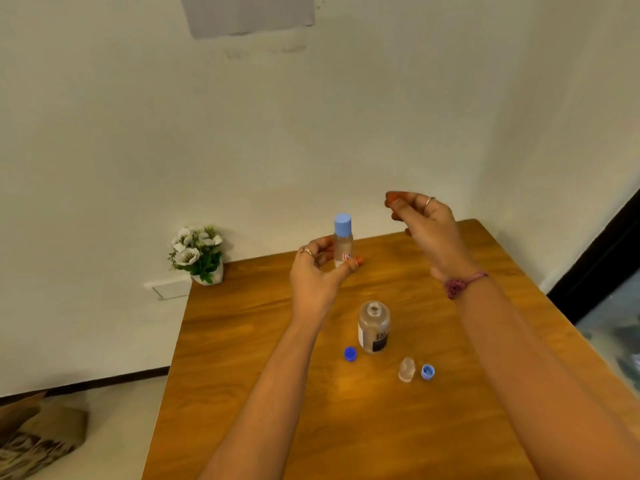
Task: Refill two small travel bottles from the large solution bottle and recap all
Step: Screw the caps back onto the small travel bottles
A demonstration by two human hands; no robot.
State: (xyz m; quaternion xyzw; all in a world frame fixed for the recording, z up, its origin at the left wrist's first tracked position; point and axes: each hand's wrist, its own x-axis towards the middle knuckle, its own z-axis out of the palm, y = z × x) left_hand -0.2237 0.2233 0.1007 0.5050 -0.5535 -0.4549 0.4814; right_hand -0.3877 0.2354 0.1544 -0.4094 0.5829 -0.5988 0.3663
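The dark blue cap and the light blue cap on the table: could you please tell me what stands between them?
In the head view, the uncapped large bottle and the uncapped small bottle stand between the dark blue cap and the light blue cap.

Labels on both bottles are too blurred to read.

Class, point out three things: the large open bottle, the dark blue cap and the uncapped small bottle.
large open bottle (374, 329), head view, clear body.
dark blue cap (350, 353), head view, top.
uncapped small bottle (406, 370), head view, body.
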